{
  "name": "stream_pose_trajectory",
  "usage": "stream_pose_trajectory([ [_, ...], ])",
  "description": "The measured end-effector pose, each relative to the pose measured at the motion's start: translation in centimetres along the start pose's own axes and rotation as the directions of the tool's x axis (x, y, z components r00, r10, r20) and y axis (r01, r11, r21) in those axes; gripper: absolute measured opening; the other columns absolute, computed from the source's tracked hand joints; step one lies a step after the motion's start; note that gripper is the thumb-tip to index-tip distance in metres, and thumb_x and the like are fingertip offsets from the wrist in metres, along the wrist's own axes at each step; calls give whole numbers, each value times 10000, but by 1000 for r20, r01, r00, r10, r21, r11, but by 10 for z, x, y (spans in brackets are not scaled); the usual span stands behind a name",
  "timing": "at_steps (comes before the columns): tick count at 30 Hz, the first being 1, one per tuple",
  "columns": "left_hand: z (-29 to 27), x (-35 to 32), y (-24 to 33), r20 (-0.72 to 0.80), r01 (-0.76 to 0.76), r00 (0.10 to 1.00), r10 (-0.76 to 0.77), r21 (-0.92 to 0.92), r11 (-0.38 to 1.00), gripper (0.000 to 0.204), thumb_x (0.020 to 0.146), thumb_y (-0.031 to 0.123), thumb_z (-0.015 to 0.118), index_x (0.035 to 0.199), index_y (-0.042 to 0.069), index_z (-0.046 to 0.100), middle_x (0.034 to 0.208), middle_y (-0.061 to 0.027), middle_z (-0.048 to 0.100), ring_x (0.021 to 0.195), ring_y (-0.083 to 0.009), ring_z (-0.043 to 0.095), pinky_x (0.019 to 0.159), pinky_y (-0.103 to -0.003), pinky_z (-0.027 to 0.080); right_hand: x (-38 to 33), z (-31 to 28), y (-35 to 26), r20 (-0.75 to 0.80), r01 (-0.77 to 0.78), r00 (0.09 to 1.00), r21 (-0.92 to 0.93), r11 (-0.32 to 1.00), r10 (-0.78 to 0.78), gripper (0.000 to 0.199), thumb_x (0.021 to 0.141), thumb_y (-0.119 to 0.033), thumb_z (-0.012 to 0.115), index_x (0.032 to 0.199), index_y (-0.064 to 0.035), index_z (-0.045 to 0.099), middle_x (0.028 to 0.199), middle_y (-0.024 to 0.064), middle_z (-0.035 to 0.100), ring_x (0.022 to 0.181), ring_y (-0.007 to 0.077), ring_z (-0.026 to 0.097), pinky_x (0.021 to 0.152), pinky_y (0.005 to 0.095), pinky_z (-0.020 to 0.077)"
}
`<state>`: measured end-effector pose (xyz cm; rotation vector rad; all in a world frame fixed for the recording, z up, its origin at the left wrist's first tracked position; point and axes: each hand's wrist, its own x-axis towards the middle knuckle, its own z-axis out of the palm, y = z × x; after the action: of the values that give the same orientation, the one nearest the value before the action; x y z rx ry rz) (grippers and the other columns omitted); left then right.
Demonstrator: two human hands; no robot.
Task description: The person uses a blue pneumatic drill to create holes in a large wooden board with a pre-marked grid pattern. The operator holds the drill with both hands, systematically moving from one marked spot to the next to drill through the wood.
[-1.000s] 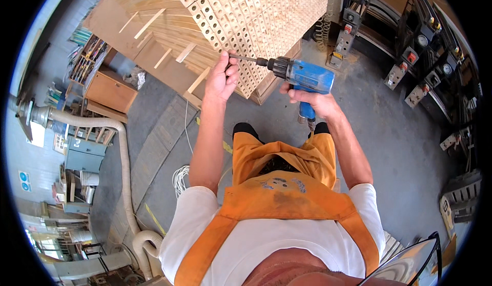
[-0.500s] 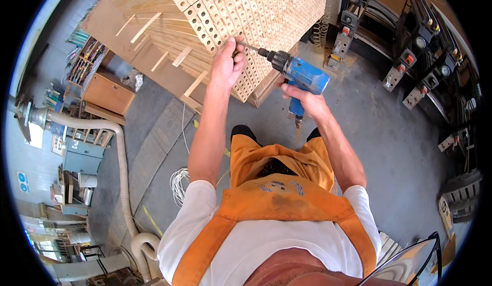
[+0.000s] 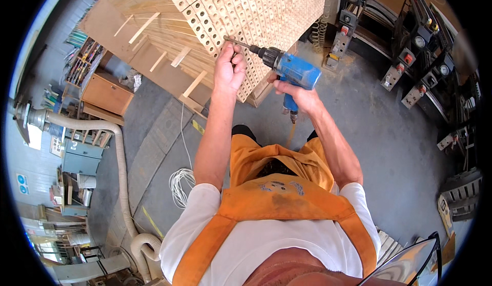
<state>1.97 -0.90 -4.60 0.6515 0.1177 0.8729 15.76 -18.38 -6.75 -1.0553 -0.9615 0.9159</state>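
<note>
My right hand [image 3: 300, 95] grips the handle of a blue power drill [image 3: 294, 70]. Its bit [image 3: 237, 42] points left at the edge of a tall stack of pale wooden blocks full of round holes [image 3: 246, 9]. My left hand [image 3: 229, 69] is raised against the stack's edge, fingers curled around the bit near its tip. Both arms reach forward and up from my orange apron.
Stacked wooden boards with spacer sticks [image 3: 154, 34] stand left of the blocks. A grey ribbed hose [image 3: 120, 158] and a coil of white cable [image 3: 179, 186] lie on the concrete floor. Machines with control boxes [image 3: 410, 65] line the right side; a wooden cabinet [image 3: 105, 93] stands left.
The drill and both hands have moved up and left along the block stack. My left hand stays at the bit.
</note>
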Motion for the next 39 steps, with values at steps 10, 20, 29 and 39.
stream_pose_trajectory([
  [10,-38,-39,-27,-164,320,942,-291,194,927,155,946,145,457,950,9,532,718,32,466,489,-34,373,390,-159,292,11,1,-16,-6,-2,1000,-30,1000,2,228,818,-54,667,1044,-46,639,951,47,681,893,141,631,726,293,508],
  [20,-64,-71,-50,-310,459,865,-395,170,872,245,1004,252,435,995,32,542,790,12,511,515,-35,386,383,-163,282,9,2,-20,2,45,999,-166,985,-46,278,803,-49,686,1078,-40,648,970,48,691,900,129,631,812,301,504],
  [29,-38,-65,-39,-197,376,924,-327,327,867,321,987,151,461,1269,-3,465,879,-23,523,585,-45,407,436,-168,307,8,4,-23,-18,33,999,-238,971,-38,253,797,-145,711,1024,-46,659,944,48,684,872,140,623,793,296,492],
  [39,-3,-26,16,-133,110,988,-74,290,951,211,986,209,502,1060,18,553,828,4,542,548,-18,388,420,-158,306,-24,-18,-18,60,-13,998,15,1000,12,307,808,-70,691,1107,-40,633,1020,78,686,947,167,643,789,311,519],
])
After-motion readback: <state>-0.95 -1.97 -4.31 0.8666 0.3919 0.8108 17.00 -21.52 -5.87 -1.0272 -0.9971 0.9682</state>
